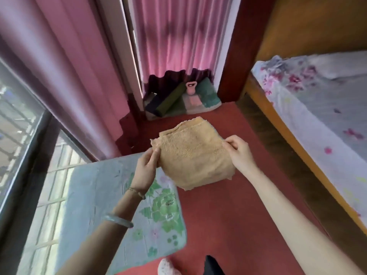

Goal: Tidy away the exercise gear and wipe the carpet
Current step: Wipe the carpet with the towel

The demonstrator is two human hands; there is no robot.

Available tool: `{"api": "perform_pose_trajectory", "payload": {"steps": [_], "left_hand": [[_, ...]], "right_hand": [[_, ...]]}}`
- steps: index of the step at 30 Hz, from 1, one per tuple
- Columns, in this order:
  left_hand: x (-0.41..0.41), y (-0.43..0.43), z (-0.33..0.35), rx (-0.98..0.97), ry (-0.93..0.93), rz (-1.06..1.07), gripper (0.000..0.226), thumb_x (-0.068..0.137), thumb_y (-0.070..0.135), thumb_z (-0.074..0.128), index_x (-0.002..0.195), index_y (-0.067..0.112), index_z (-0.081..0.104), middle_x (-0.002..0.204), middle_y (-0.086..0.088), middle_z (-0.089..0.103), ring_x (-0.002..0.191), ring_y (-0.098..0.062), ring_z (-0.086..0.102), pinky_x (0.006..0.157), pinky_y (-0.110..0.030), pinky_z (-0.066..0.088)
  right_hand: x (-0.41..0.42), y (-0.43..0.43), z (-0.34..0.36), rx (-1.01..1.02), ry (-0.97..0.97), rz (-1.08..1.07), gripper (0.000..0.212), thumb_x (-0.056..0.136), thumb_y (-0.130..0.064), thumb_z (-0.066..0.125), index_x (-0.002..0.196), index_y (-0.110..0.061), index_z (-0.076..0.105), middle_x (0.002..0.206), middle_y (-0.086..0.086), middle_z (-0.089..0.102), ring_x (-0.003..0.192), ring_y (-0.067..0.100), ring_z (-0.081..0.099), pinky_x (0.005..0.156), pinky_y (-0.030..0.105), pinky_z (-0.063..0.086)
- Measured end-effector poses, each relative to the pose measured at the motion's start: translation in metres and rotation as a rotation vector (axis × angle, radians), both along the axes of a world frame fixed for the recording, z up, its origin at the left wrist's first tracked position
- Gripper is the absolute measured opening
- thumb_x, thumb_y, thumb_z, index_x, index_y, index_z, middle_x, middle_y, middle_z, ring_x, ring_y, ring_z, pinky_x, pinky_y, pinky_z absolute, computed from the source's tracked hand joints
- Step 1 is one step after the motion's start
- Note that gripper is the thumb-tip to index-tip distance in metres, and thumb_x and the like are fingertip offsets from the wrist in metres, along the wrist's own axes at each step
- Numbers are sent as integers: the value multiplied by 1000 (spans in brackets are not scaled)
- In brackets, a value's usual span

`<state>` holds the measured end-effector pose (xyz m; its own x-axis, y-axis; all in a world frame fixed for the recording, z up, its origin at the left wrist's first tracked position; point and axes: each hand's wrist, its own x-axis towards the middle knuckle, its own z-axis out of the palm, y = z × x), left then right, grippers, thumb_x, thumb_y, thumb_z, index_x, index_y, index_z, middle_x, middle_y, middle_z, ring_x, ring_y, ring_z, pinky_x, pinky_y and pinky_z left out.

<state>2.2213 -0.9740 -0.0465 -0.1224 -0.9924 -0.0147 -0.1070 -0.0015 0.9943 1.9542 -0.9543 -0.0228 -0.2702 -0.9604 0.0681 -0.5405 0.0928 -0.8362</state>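
A person holds one tan, fluffy cloth [195, 153] in the air with two bare hands, above a red carpet [228, 215]. The left hand [146, 167] grips the cloth's left edge, its fingers [155, 153] curled round a fold with the thumb on the near side. The right hand [241, 150] pinches the cloth's right edge, knuckles up. Both forearms reach forward and the cloth is stretched between the hands, sagging at its lower corner. The left arm wears two bracelets: one thin chain [137, 192] at the wrist and one pale green bangle [119, 222] further down the forearm. Beyond the cloth, in the far corner, one small patchwork rug [206, 96] carries two rolled mats, one olive green [171, 100] and one darker [154, 105], touching side by side, and one pink kettlebell [191, 88] upright just beside the green roll. Left of and below the cloth lies one pale blue floral mat [99, 195]. Right of the cloth stands one wooden bed [317, 116] with a flowered sheet. Pink curtains [79, 66] hang behind and to the left of the cloth.
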Motion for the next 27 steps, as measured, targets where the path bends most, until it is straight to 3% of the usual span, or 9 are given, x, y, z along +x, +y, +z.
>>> {"api": "perform_pose_trajectory", "payload": {"steps": [3, 6, 9, 12, 17, 21, 27], "left_hand": [[-61, 20, 8, 28, 12, -125, 39, 99, 33, 42, 92, -4, 55, 80, -8, 50, 74, -20, 51, 70, -44, 51], [-122, 53, 8, 57, 9, -178, 34, 98, 32, 44, 76, 5, 43, 66, -4, 34, 59, -14, 38, 55, -33, 45], [-185, 100, 5, 89, 3, -262, 29, 98, 27, 44, 74, 11, 40, 63, 1, 34, 52, -7, 38, 48, -22, 43], [-250, 153, 1, 109, -19, -398, 26, 99, 26, 42, 76, 15, 40, 65, 3, 39, 50, -1, 42, 52, -25, 46], [-350, 224, 1, 147, -1, -553, 27, 98, 31, 44, 77, 15, 41, 63, 4, 38, 53, -8, 37, 53, -27, 36], [-418, 271, 4, 148, -37, -670, 28, 98, 32, 45, 75, 16, 40, 62, 5, 36, 52, -9, 34, 51, -26, 32], [-509, 331, -5, 198, -52, -868, 29, 96, 32, 48, 73, 18, 40, 60, 5, 34, 50, -9, 31, 45, -21, 30]], "right_hand": [[-53, 55, 3, 24, -5, -86, 11, 93, -12, 56, 92, -2, 61, 87, 3, 62, 82, 11, 56, 65, 11, 39], [-105, 122, 6, 24, -39, -176, 11, 90, -10, 59, 87, -1, 63, 81, 8, 64, 75, 13, 57, 62, 14, 39], [-158, 194, 6, 40, -51, -262, 10, 88, -11, 62, 87, -2, 65, 84, 12, 68, 81, 20, 62, 65, 14, 41], [-210, 269, 2, 83, -58, -373, 12, 90, -14, 60, 89, -2, 63, 87, 12, 66, 84, 21, 60, 65, 15, 39], [-277, 381, -6, 210, -38, -544, 16, 99, -22, 44, 101, -7, 50, 91, 5, 50, 85, 17, 47, 68, 30, 31], [-311, 452, -8, 276, -59, -698, 25, 101, -26, 38, 113, -6, 46, 90, 8, 46, 81, 20, 44, 69, 31, 29], [-346, 541, -12, 154, -181, -954, 13, 100, -24, 41, 97, -12, 43, 79, 5, 42, 70, 18, 40, 61, 30, 30]]}}
